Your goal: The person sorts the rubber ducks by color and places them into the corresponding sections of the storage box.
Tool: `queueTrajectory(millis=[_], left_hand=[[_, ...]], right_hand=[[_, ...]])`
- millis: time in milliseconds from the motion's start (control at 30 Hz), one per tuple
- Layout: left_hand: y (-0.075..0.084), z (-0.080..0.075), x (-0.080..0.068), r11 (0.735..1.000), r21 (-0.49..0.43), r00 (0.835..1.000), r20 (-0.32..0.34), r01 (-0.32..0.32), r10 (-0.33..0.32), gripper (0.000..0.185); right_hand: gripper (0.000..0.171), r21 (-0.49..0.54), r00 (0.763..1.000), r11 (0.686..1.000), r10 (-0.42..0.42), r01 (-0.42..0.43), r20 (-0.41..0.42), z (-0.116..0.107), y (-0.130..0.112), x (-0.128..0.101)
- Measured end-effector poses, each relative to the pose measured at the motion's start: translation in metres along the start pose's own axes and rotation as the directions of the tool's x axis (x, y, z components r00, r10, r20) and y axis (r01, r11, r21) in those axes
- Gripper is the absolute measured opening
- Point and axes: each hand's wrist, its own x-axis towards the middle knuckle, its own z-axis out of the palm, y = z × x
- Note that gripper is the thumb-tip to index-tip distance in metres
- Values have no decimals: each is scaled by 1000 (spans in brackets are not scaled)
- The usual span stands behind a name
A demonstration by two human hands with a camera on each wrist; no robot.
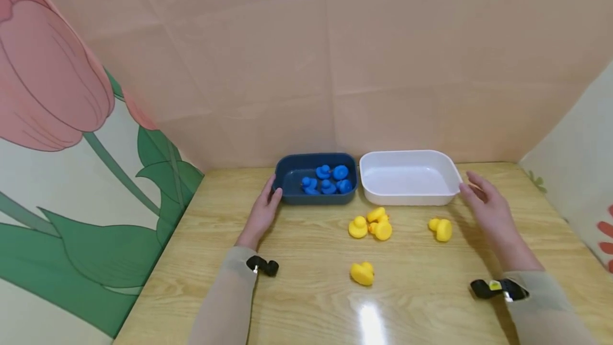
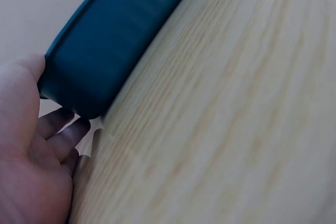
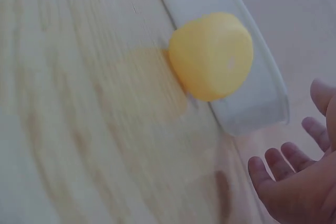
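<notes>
A: Left hand (image 1: 262,212) status?
B: It lies on the table (image 1: 306,302), fingers relaxed and extended, touching the left end of the blue tray (image 1: 287,196). The left wrist view shows the thumb against the tray wall (image 2: 110,40) and the fingers (image 2: 63,135) at its lower corner. Nothing is gripped.

A: Right hand (image 1: 488,209)?
B: It hovers just beside the right end of the white tray (image 1: 407,196), fingers spread and straight, holding nothing. Contact with the tray cannot be confirmed. The right wrist view shows the fingertips (image 3: 273,166) apart from the tray corner (image 3: 252,103).

A: Tray positions?
B: Both trays stand side by side at the far edge of the table, blue on the left, white on the right, nearly touching.

A: Contents?
B: Blue ducks (image 1: 328,180) lie clustered in the blue tray. No ducks are in the white tray.

A: Loose items?
B: Yellow ducks on the table: a cluster (image 1: 373,223) in front of the gap between the trays, one duck (image 1: 440,229) near the right hand, and one duck (image 1: 362,273) nearer the person. The right wrist view shows a duck (image 3: 212,56), blurred, in front of the white tray
</notes>
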Motion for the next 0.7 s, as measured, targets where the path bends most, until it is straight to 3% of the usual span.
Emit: queueTrajectory(millis=[167, 467, 700], left_hand=[[-1, 0, 0, 1000, -5, 1000, -3, -1, 1, 70], [-1, 2, 2, 1000, -5, 1000, -5, -3, 3, 75], [-1, 1, 1, 1000, -25, 1000, 0, 6, -6, 74]], right_hand=[[73, 96, 1000, 995, 18, -20, 20, 3, 12, 6], [74, 142, 996, 990, -24, 12, 86, 4, 19, 11], [77, 83, 994, 995, -54, 46, 93, 7, 24, 17]])
